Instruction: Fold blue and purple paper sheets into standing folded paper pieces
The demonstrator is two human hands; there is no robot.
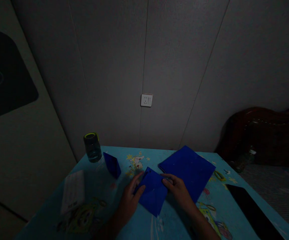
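Observation:
A folded square of blue paper [152, 191] is held above the table, one corner pointing toward me. My left hand [131, 193] grips its left edge, thumb on top and fingers behind. At the right corner, my right hand [176, 186] pinches the paper between thumb and fingers. Beyond my right hand lies a stack of larger blue paper sheets [188, 170]. To the left of my left hand stands another folded blue paper piece [112, 165].
On the patterned blue tablecloth [116, 196] are a dark cup with a yellow-green rim [92, 148], a white flat pack [73, 191] and a long black object [252, 211]. A wall with a socket [146, 100] rises behind. A clear bottle [247, 160] stands beyond the right edge.

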